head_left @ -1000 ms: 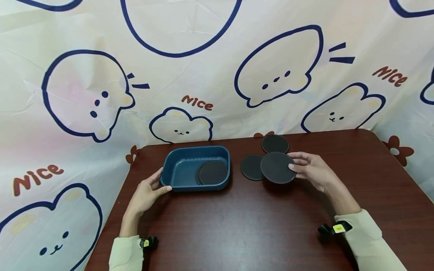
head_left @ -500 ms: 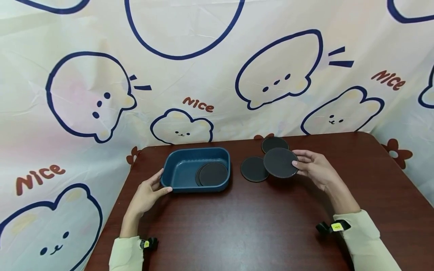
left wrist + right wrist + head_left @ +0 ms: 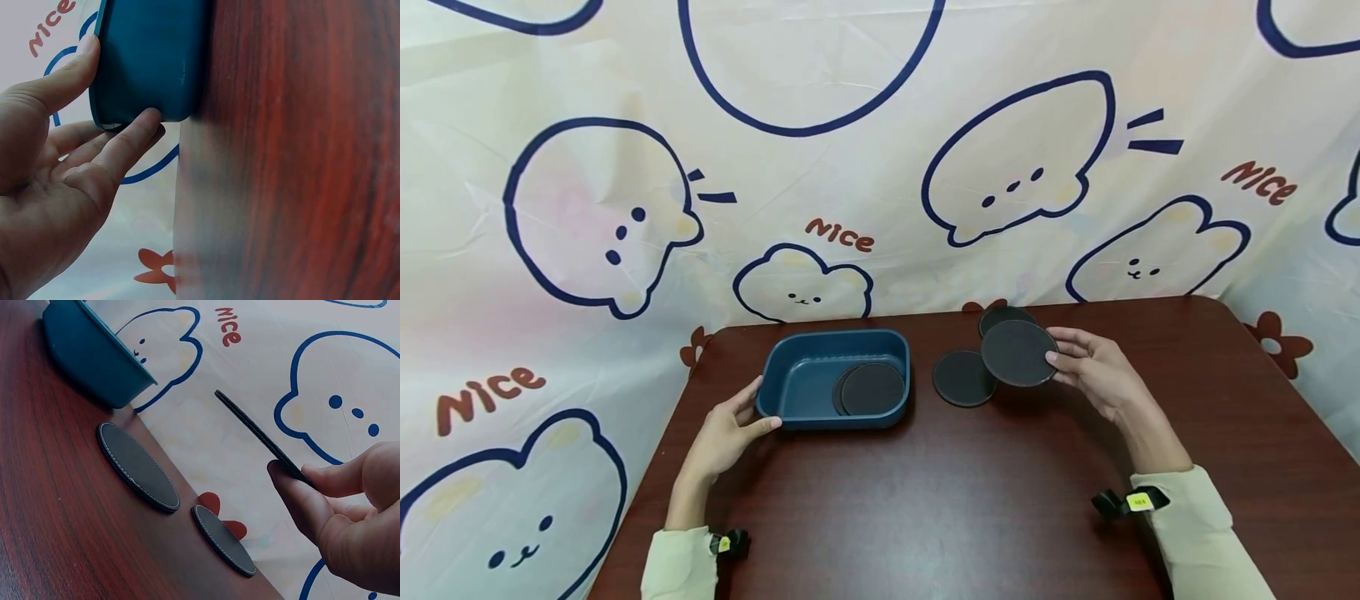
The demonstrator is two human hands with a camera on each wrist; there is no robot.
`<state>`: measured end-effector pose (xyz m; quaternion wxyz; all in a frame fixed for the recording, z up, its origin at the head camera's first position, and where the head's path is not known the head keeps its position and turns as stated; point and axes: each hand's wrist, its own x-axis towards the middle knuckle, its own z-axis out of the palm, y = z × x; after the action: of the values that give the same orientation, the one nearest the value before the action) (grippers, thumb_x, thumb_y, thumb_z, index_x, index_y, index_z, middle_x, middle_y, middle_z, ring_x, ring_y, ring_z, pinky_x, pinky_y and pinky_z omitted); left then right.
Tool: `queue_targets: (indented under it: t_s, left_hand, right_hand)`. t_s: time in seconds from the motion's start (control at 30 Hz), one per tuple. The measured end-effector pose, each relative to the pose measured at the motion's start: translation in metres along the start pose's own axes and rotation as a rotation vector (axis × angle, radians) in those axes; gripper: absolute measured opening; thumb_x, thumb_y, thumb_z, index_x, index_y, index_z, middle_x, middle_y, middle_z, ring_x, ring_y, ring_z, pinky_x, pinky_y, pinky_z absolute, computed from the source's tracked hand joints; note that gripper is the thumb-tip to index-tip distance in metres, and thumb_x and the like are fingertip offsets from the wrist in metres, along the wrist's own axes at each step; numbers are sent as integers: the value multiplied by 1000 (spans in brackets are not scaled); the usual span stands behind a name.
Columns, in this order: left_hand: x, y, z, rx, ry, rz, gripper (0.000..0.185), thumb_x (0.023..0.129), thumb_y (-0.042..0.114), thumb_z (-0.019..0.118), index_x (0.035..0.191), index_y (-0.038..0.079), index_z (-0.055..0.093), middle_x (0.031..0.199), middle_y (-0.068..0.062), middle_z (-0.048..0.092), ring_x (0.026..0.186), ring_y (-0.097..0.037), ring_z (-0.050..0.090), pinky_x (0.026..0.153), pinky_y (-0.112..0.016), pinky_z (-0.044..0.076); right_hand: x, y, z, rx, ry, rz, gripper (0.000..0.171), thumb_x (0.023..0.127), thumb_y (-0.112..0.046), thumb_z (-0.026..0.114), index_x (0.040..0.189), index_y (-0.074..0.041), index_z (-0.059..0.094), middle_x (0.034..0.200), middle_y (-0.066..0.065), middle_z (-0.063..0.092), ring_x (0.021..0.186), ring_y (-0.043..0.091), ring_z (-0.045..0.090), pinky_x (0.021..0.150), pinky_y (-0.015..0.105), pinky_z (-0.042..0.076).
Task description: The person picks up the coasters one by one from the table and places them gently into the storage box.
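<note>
My right hand pinches a round black coaster by its right edge and holds it in the air above the table; in the right wrist view the coaster shows edge-on between thumb and fingers. Two more black coasters lie flat on the table, one to the left of the held one and one behind it, partly hidden. My left hand rests against the left end of a blue tray, thumb and fingers touching its wall. Two coasters lie overlapped inside the tray.
The dark wooden table has its left edge just beside my left hand. A cartoon-printed cloth hangs close behind the table. Both wrists carry small black clips with yellow tags.
My right hand has lifted the coaster off the table and drawn it slightly up and back. The left hand and the tray have stayed put.
</note>
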<state>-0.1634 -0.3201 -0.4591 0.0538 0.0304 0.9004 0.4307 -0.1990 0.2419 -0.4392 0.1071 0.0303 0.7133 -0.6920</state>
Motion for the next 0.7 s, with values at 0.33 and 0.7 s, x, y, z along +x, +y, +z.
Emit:
queue_targets:
  t_s: [0.33, 0.7]
  left_hand:
    - [-1, 2, -1, 5, 1, -12, 83, 104, 20, 73, 171, 9, 25, 168, -28, 40, 147, -44, 53, 111, -56, 52]
    - [0, 1, 0, 5, -1, -6, 84, 104, 22, 73, 172, 9, 25, 168, -26, 40, 147, -43, 54, 111, -55, 52]
  right_hand:
    - [3, -2, 5, 23, -12, -9, 66, 107, -11, 66, 165, 1, 35, 112, -14, 72, 96, 1, 76, 85, 19, 63]
    - [11, -8, 26, 72, -48, -4, 64, 109, -6, 61, 166, 1, 33, 117, -9, 69, 97, 2, 76, 86, 20, 63]
